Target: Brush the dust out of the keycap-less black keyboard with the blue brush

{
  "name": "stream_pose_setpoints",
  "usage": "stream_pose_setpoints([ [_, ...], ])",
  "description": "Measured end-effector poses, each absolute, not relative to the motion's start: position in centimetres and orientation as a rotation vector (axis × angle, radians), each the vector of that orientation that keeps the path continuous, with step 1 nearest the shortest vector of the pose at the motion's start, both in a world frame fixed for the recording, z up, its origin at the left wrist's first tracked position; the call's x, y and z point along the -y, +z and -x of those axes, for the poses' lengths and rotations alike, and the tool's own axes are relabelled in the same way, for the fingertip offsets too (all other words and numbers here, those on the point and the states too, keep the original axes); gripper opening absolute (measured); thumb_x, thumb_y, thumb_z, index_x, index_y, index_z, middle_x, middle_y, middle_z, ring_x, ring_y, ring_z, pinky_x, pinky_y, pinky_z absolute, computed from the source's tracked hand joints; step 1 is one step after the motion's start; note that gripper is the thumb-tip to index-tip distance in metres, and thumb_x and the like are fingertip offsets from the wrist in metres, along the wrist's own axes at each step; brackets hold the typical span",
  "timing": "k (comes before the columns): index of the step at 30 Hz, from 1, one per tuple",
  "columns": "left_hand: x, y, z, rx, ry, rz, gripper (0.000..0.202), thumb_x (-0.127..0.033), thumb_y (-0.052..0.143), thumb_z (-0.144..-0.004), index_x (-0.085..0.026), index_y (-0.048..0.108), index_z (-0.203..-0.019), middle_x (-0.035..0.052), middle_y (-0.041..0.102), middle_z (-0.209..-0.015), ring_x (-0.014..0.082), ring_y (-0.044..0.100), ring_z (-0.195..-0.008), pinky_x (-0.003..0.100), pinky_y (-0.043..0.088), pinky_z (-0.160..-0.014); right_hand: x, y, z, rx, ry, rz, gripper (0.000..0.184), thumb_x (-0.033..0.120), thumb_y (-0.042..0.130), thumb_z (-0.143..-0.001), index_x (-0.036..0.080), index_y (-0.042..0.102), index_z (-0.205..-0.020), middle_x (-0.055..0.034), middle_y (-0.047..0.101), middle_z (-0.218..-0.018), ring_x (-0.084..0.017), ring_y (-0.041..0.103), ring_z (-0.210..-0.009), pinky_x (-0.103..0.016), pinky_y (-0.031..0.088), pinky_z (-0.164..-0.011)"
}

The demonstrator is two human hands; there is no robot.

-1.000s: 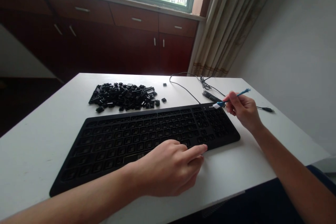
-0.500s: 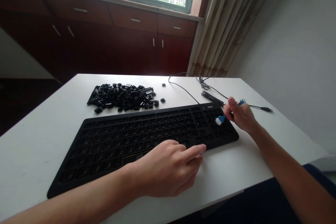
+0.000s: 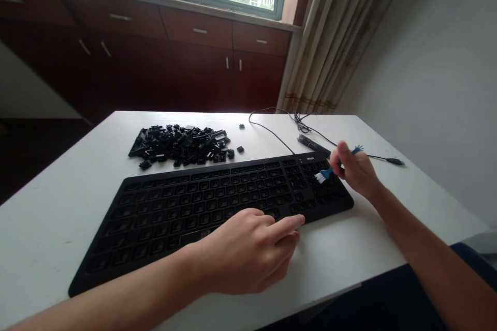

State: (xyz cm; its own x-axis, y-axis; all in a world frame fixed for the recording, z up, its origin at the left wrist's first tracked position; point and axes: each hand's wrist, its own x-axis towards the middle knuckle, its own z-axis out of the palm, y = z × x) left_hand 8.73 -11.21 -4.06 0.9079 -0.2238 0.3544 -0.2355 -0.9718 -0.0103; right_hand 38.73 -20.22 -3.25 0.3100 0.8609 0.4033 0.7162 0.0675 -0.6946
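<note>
A black keyboard (image 3: 186, 207) with its keycaps removed lies across the white table (image 3: 50, 217). My left hand (image 3: 248, 251) rests on the keyboard's front edge, fingers curled together, index finger pointing right, nothing held. My right hand (image 3: 355, 170) is closed on a small blue brush (image 3: 328, 170); its white bristles touch the keyboard's right end. A pile of loose black keycaps (image 3: 180, 142) sits behind the keyboard.
The keyboard's cable (image 3: 279, 132) curls over the far right of the table, with a black tool (image 3: 312, 144) and a plug (image 3: 396, 162) near it. Two stray keycaps (image 3: 240, 149) lie by the pile. Dark cabinets, a window and a curtain stand behind.
My right hand has brought the brush down from above the keyboard's top right corner onto its right end, then shifted it slightly left. My left hand has stayed put.
</note>
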Motion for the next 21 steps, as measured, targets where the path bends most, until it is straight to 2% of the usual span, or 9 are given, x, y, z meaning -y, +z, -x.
stream_pose_setpoints([
  [3,11.19,-4.02,-8.73,0.358,0.563,-3.038,0.031,-0.027,0.048,-0.099,-0.016,0.072,-0.115,0.0058,0.063,-0.145,0.0132,0.063,-0.061,0.035,0.052,-0.056,20.14,-2.93,-38.65,1.544,-0.023,1.749,0.051,0.051,0.041,-0.106,0.022,0.056,-0.067,-0.0005,0.054,-0.06,-0.014,0.05,-0.055,-0.032,0.04,-0.06],
  [6,11.2,-4.03,-8.72,0.365,0.552,-3.039,0.031,-0.027,0.048,-0.099,-0.016,0.072,-0.114,0.0053,0.062,-0.145,0.0133,0.063,-0.061,0.035,0.052,-0.055,20.18,-2.87,-38.57,1.557,-0.194,1.633,0.045,0.047,0.043,-0.107,0.022,0.058,-0.073,-0.0027,0.057,-0.069,-0.016,0.053,-0.064,-0.033,0.041,-0.065],
  [9,11.22,-4.1,-8.72,0.367,0.557,-3.036,0.031,-0.027,0.048,-0.098,-0.016,0.072,-0.115,0.0066,0.062,-0.145,0.0131,0.063,-0.06,0.035,0.052,-0.055,20.17,-3.09,-38.58,1.444,-0.118,1.58,0.052,0.052,0.036,-0.107,0.023,0.058,-0.07,-0.0029,0.055,-0.066,-0.016,0.05,-0.061,-0.034,0.039,-0.061],
  [12,11.23,-4.16,-8.74,0.354,0.573,-3.03,0.031,-0.025,0.048,-0.098,-0.016,0.072,-0.115,0.0086,0.063,-0.144,0.0126,0.063,-0.06,0.034,0.053,-0.056,19.99,-3.2,-38.66,1.301,0.077,1.562,0.065,0.061,0.029,-0.106,0.023,0.054,-0.059,-0.0024,0.049,-0.056,-0.015,0.045,-0.053,-0.034,0.036,-0.055],
  [17,11.22,-4.09,-8.75,0.381,0.578,-3.029,0.03,-0.025,0.048,-0.098,-0.016,0.073,-0.112,0.0085,0.063,-0.144,0.0124,0.063,-0.06,0.034,0.052,-0.056,19.64,-2.97,-38.6,1.304,0.406,1.593,0.07,0.065,0.032,-0.104,0.022,0.048,-0.052,-0.0007,0.045,-0.05,-0.013,0.043,-0.049,-0.032,0.034,-0.051],
  [21,11.23,-4.05,-8.71,0.353,0.564,-3.036,0.031,-0.026,0.048,-0.098,-0.015,0.072,-0.115,0.0077,0.063,-0.145,0.0131,0.064,-0.061,0.034,0.053,-0.057,19.74,-3.1,-38.38,1.426,0.106,1.725,0.059,0.06,0.04,-0.104,0.021,0.057,-0.062,-0.0009,0.053,-0.057,-0.014,0.048,-0.054,-0.032,0.04,-0.058],
])
